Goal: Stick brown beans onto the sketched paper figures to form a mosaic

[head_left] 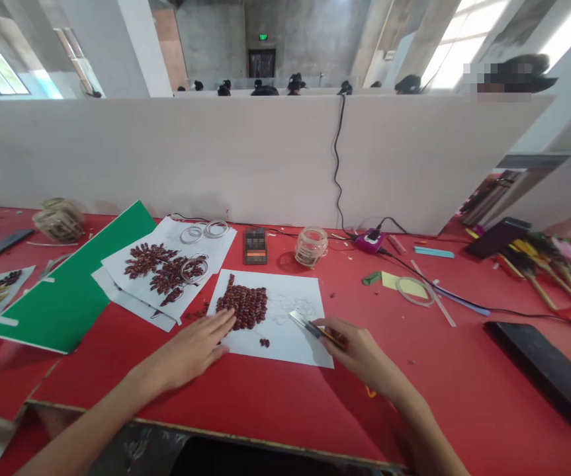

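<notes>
A white sheet [285, 354] with a faint line drawing lies before me, its left half covered by a dense patch of dark reddish-brown seeds [251, 305]. My left hand [200, 344] rests on the sheet's left edge, fingers stretched out, the fingertips touching the patch. In my right hand [357, 344] is a utility knife [309, 324], held over the sheet's right side with its blade pointing left across the drawing. A small pair of loose seeds [264, 342] sits near the sheet's lower edge.
Papers with seed leaf shapes [149, 259] and tape rolls [216, 229] lie left, beside a green board [79, 291]. A phone-like device [256, 246], glass jar [311, 247] and purple power strip [370, 241] stand behind. A black tray-like object [546, 377] is right; a white partition [216, 158] closes the back.
</notes>
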Action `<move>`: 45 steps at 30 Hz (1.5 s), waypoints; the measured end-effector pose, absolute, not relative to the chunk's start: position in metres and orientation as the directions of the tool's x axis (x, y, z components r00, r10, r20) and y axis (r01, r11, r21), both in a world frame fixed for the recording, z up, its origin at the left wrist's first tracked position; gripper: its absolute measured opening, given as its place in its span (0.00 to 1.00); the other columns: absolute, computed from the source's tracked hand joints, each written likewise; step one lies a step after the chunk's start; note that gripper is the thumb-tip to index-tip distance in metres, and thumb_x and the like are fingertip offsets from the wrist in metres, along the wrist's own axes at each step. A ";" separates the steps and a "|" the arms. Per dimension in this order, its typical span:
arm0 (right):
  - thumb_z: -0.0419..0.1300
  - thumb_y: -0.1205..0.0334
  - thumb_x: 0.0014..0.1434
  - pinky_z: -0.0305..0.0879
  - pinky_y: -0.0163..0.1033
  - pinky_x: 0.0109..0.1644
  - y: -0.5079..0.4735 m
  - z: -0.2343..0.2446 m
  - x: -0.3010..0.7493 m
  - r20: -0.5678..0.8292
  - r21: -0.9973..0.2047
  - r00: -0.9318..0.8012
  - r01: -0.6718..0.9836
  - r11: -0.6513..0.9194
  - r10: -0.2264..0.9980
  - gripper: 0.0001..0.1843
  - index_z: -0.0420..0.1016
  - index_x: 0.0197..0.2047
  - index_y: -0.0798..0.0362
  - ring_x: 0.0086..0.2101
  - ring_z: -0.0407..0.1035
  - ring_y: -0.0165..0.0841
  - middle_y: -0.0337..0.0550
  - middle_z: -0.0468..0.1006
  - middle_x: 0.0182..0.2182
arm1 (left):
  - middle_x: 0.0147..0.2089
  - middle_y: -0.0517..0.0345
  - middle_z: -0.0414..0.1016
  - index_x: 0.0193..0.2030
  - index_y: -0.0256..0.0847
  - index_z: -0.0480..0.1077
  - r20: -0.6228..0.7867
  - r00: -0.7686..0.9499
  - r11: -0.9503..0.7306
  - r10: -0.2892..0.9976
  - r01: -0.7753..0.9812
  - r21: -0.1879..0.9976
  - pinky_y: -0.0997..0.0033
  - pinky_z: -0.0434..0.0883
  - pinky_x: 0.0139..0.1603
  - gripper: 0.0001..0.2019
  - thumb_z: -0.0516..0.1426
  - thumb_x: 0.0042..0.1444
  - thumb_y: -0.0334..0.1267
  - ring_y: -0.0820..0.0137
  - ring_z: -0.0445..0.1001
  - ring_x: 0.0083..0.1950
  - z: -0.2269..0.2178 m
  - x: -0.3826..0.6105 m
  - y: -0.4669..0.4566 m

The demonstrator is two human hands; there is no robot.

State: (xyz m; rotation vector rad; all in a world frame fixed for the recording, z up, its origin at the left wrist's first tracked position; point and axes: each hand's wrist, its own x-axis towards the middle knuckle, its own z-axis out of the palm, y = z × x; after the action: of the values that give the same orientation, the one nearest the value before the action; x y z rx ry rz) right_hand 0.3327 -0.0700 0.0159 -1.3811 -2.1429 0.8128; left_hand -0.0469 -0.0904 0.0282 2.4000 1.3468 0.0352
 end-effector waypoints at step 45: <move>0.55 0.48 0.70 0.75 0.45 0.47 -0.066 0.013 0.330 0.080 -0.772 -0.242 0.598 0.213 0.967 0.22 0.72 0.61 0.48 0.42 0.77 0.39 0.47 0.82 0.47 | 0.82 0.59 0.42 0.81 0.55 0.42 0.052 0.603 -0.598 0.796 0.769 0.226 0.47 0.48 0.80 0.35 0.45 0.73 0.61 0.57 0.45 0.81 -0.002 -0.016 -0.074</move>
State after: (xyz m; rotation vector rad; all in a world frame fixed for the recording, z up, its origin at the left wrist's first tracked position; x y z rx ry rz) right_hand 0.3295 -0.0664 0.0127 -1.4443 -1.9245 0.8412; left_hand -0.0164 -0.0740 -0.0015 2.6477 1.3058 0.2199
